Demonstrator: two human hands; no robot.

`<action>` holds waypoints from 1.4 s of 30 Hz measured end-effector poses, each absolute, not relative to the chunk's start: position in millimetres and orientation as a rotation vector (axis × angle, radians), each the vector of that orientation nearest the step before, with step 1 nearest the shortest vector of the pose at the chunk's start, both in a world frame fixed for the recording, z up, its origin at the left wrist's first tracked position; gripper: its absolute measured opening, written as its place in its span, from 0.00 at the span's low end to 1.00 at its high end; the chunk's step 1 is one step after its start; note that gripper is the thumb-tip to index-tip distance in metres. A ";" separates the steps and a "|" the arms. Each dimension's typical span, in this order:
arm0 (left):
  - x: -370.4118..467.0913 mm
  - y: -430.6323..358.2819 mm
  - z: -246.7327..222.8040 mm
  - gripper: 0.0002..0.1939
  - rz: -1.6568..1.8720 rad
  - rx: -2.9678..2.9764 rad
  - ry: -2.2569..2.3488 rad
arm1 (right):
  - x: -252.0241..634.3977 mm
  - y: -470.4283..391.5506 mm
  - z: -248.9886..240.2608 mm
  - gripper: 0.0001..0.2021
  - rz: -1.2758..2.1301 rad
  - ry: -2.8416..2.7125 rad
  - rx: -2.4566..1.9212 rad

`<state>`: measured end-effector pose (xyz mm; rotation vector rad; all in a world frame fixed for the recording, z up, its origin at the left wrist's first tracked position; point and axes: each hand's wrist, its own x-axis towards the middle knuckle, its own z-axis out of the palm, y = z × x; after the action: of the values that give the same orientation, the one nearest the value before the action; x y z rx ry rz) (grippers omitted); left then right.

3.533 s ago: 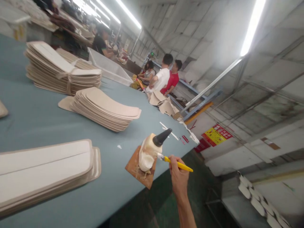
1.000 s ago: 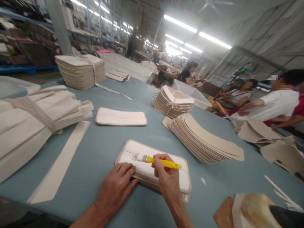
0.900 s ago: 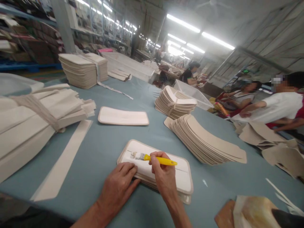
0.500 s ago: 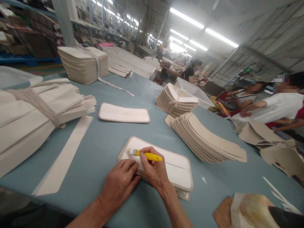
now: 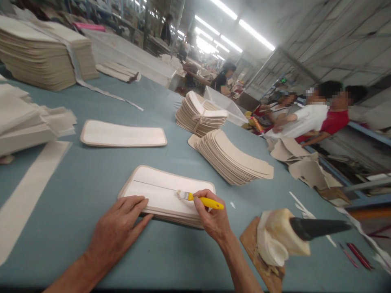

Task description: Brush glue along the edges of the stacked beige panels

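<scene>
The brush (image 5: pixel 191 197) was at the left end of the top white piece (image 5: pixel 161 201) a moment ago. Now its hairs are near the middle, by the dark line. That may mean the left end has had its turn, but white on white is hard to see, so I can't be sure. The head has turned right too, so the pale bottle (image 5: pixel 285 232) with the black tip (image 5: pixel 319 228) shows again, on the right side of the desk (image 5: pixel 171 260).

The right hand (image 5: pixel 212 215) has its fingers wrapped around the yellow handle. The left hand (image 5: pixel 117 219) lies flat on the near left edge of the piece, its fingers not closed around anything.

The right hand hides the near right corner of the piece. I can't count the pieces under it, or tell if the brush hairs press down or just float above. The bottle is too solid to see inside. On the left, the big tied stack (image 5: pixel 36 53) and the loose pale pile (image 5: pixel 24 126) are cut off. The far people (image 5: pixel 308 122) are blurry.
</scene>
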<state>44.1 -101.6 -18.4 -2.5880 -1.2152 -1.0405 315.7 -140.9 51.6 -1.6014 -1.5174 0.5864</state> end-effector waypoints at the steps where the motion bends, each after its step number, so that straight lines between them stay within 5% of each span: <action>1: 43.9 -101.0 -18.5 0.17 -1.035 -2.587 -1.200 | 323.6 -146.3 53.2 0.11 0.545 -1.524 -1.618; 18: 44.3 -99.9 -18.7 0.19 -1.130 -2.590 -1.229 | 369.0 -188.0 88.6 0.09 0.105 -1.530 -1.790; 30: 46.9 -105.8 -12.2 0.10 -1.158 -2.635 -1.313 | 212.3 -77.8 46.7 0.11 0.657 -1.472 -1.437; 42: 47.3 -104.7 -12.3 0.11 -1.129 -2.606 -1.308 | 222.7 -79.2 44.1 0.09 0.495 -1.644 -1.509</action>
<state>47.3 -104.7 -12.3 -2.6059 -1.3077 -1.1289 222.7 -79.2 44.1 -1.5094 -1.6441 0.4949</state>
